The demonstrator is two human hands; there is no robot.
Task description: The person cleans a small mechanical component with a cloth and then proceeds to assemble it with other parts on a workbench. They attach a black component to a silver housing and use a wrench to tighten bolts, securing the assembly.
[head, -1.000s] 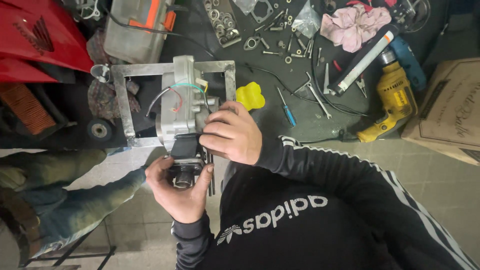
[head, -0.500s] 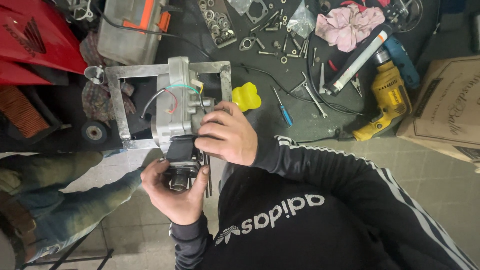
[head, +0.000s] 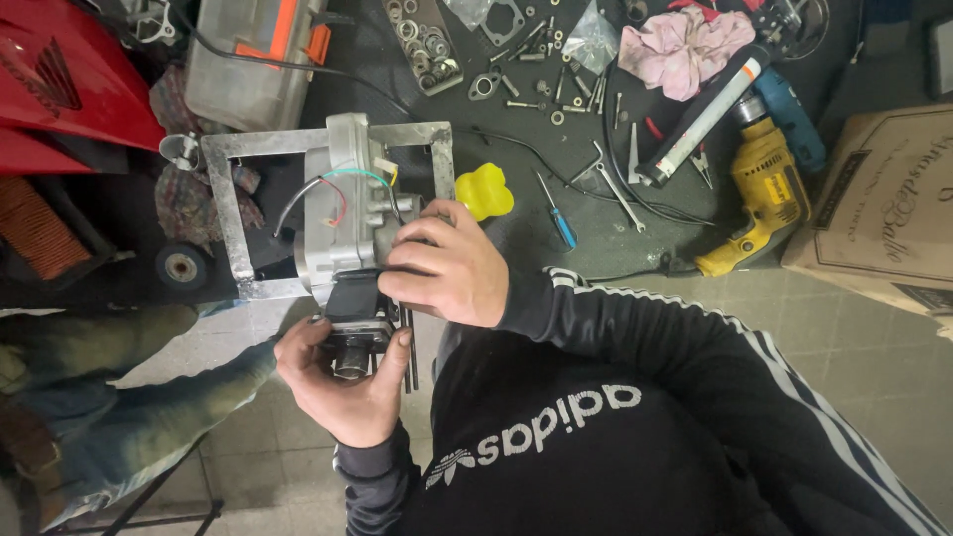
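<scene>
A grey cast-metal motor housing (head: 336, 203) with red and green wires sits inside a square metal frame (head: 222, 203) on the dark floor mat. A black cylindrical end piece (head: 349, 303) sticks out of its near side. My left hand (head: 342, 392) cups this black piece from below, fingers curled around its round tip. My right hand (head: 449, 266) presses on the joint between housing and black piece, fingers bent over the top. Thin metal rods (head: 409, 347) run beside the black piece.
A yellow plastic knob (head: 484, 191) and a blue screwdriver (head: 558, 216) lie right of the frame. Farther right are a yellow drill (head: 759, 194), a sealant tube (head: 707, 111), a pink rag (head: 690, 42), loose bolts and washers (head: 425, 42), and a cardboard box (head: 884, 203). A red panel (head: 60, 84) lies at left.
Both hands keep their hold on the black piece and the housing; my right fingers have shifted slightly. The view has barely moved.
</scene>
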